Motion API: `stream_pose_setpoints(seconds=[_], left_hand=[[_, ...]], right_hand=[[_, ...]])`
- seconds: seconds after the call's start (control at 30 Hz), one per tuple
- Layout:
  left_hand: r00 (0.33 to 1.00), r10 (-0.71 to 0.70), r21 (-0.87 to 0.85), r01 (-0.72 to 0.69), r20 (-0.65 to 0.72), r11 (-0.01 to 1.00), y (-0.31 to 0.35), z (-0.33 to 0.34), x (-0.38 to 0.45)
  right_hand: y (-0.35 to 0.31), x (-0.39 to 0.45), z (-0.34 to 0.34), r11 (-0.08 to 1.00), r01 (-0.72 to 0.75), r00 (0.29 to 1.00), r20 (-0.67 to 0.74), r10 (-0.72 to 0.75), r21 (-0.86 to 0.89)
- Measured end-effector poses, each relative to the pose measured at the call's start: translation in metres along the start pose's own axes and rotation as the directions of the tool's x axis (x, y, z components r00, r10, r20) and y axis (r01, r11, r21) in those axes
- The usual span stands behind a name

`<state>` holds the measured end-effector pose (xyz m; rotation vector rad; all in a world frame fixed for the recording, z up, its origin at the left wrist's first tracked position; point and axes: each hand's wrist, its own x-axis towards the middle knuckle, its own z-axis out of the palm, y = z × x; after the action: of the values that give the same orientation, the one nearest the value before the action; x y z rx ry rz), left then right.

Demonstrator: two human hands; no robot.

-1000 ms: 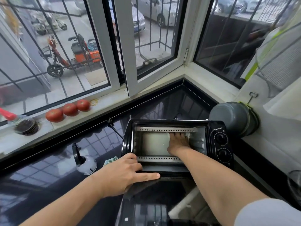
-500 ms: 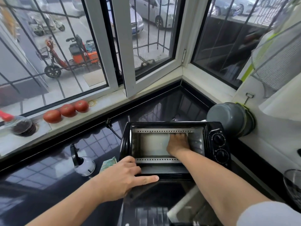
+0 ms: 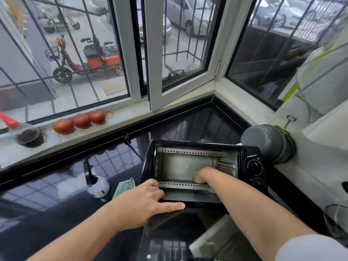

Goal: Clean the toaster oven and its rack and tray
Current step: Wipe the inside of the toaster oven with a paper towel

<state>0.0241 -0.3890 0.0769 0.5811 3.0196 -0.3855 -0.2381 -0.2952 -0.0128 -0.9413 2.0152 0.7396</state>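
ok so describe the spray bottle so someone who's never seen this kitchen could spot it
Start at the black toaster oven on the dark countertop. Left of it lies a green ribbed cloth, and just beyond that stands the spray bottle: the only clear, rounded thing there, with a black trigger.

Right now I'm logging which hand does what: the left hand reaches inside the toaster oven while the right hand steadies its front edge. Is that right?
Not quite: the hands are swapped. The head view shows the right hand reaching inside the toaster oven, while the left hand steadies its front edge with straight fingers.
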Motion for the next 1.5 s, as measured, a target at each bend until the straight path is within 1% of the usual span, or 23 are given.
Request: stream_pose_setpoints(seconds=[0.07,0.17,0.23,0.3,0.33,0.4,0.5,0.63,0.73,0.77,0.83,0.9,1.0,1.03,1.1,1.13,1.2,1.27,1.3,1.33,1.37,1.43,1.5], left_hand=[[1.000,0.009,-0.048,-0.009,-0.011,0.999,0.005,0.005,-0.002],[1.000,0.018,-0.086,-0.018,-0.002,0.996,0.012,0.012,-0.006],[1.000,0.026,-0.093,-0.026,-0.004,0.995,0.017,0.015,-0.007],[0.999,0.027,-0.107,-0.029,-0.022,0.994,0.019,0.017,-0.007],[0.999,0.022,-0.118,-0.026,-0.033,0.993,0.019,0.019,-0.007],[0.999,0.015,-0.143,-0.022,-0.048,0.990,0.018,0.022,-0.007],[0.999,0.018,-0.156,-0.026,-0.050,0.987,0.017,0.024,-0.007],[0.997,0.032,-0.148,-0.041,-0.067,0.988,0.019,0.023,-0.006],[0.997,0.029,-0.188,-0.041,-0.068,0.981,0.020,0.024,-0.006],[0.997,0.024,-0.200,-0.037,-0.071,0.979,0.020,0.025,-0.007],[0.997,0.016,-0.212,-0.033,-0.080,0.977,0.019,0.025,-0.006],[0.996,0.013,-0.224,-0.031,-0.083,0.974,0.019,0.027,-0.007],[0.997,0.010,-0.246,-0.028,-0.076,0.969,0.020,0.027,-0.008],[0.997,0.004,-0.256,-0.023,-0.075,0.966,0.020,0.027,-0.008],[0.996,-0.005,-0.259,-0.017,-0.084,0.966,0.018,0.027,-0.008],[0.996,-0.007,-0.251,-0.016,-0.090,0.968,0.018,0.027,-0.008],[0.995,-0.003,-0.241,-0.022,-0.102,0.970,0.017,0.026,-0.008],[0.994,0.007,-0.236,-0.033,-0.109,0.971,0.017,0.025,-0.007],[0.994,0.014,-0.237,-0.040,-0.110,0.971,0.016,0.024,-0.007],[0.993,0.020,-0.242,-0.047,-0.114,0.969,0.016,0.024,-0.007],[0.993,0.023,-0.244,-0.052,-0.118,0.968,0.016,0.024,-0.006],[0.994,0.019,-0.236,-0.045,-0.108,0.971,0.016,0.024,-0.006],[0.996,0.027,-0.223,-0.046,-0.085,0.974,0.014,0.026,-0.008]], right_hand=[[0.004,-0.004,-0.005,0.996,0.026,0.999,0.034,-0.023,-0.080],[0.014,-0.011,-0.009,0.995,0.050,0.993,0.115,-0.041,-0.080],[0.016,-0.021,-0.010,0.998,0.064,0.988,0.137,-0.066,0.019],[0.016,-0.029,-0.009,0.970,0.052,0.986,0.143,-0.088,0.236],[0.016,-0.030,-0.010,0.936,0.047,0.980,0.163,-0.110,0.350],[0.011,-0.026,-0.009,0.808,0.062,0.964,0.174,-0.200,0.586],[-0.006,-0.019,-0.008,0.620,0.103,0.938,0.131,-0.320,0.778],[-0.038,-0.009,-0.007,0.360,0.116,0.886,0.067,-0.458,0.926],[-0.055,-0.005,-0.011,0.249,0.072,0.852,0.071,-0.519,0.966],[-0.059,-0.005,-0.012,0.200,0.051,0.861,0.058,-0.505,0.978],[-0.065,-0.003,-0.011,0.166,0.074,0.868,0.018,-0.497,0.983],[-0.069,-0.001,-0.008,0.219,0.110,0.874,0.010,-0.486,0.969],[-0.062,0.004,-0.007,0.460,0.149,0.906,0.065,-0.418,0.875],[-0.056,0.005,-0.009,0.571,0.172,0.920,0.076,-0.384,0.803],[-0.039,0.003,-0.015,0.825,0.218,0.953,0.067,-0.295,0.522],[-0.033,0.001,-0.017,0.896,0.218,0.963,0.066,-0.262,0.388],[-0.032,-0.006,-0.021,0.941,0.222,0.965,0.078,-0.249,0.257],[-0.044,-0.015,-0.023,0.928,0.243,0.960,0.065,-0.271,0.282],[-0.053,-0.014,-0.021,0.886,0.247,0.958,0.039,-0.284,0.391],[-0.062,-0.012,-0.019,0.802,0.251,0.952,0.011,-0.305,0.542],[-0.071,-0.010,-0.016,0.688,0.266,0.944,-0.036,-0.329,0.675],[-0.081,-0.006,-0.013,0.466,0.273,0.933,-0.114,-0.341,0.841],[-0.082,-0.007,-0.014,0.218,0.243,0.946,-0.181,-0.269,0.945]])
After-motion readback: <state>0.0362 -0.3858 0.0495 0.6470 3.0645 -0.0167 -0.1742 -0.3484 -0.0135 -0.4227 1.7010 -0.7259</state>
